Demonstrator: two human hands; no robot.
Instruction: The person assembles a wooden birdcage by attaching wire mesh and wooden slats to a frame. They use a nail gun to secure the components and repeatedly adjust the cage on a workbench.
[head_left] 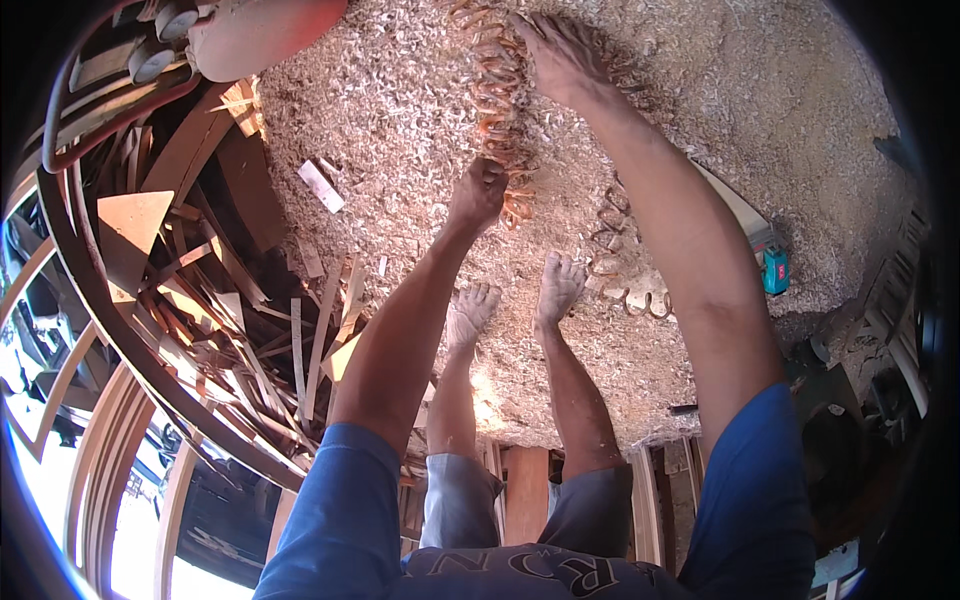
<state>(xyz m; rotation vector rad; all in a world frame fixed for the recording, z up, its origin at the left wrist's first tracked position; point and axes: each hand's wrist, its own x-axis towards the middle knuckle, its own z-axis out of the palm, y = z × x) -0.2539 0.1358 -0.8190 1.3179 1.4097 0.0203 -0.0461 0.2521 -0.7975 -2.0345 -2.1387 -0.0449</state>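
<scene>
An orange coiled hose (497, 95) stretches from the top of the view down toward my bare feet, lying on wood shavings. At its lower part my left hand (480, 190) is closed in a fist against the loops; the fingers appear wrapped round the hose, though the exact grip is partly hidden. Farther away and to the right, my right hand (565, 58) is palm down with its fingers stretched out, just beside the hose's upper loops. Darker coils show past that hand, and more brown coil loops (640, 303) lie by my right foot, partly behind my right forearm.
Offcuts and thin wood strips (240, 330) are heaped at the left behind a curved rim (92, 262). A small pale block (321, 187) lies on the shavings (390, 130). Beyond my right arm are a pale board (735, 205) and a teal tool part (775, 270).
</scene>
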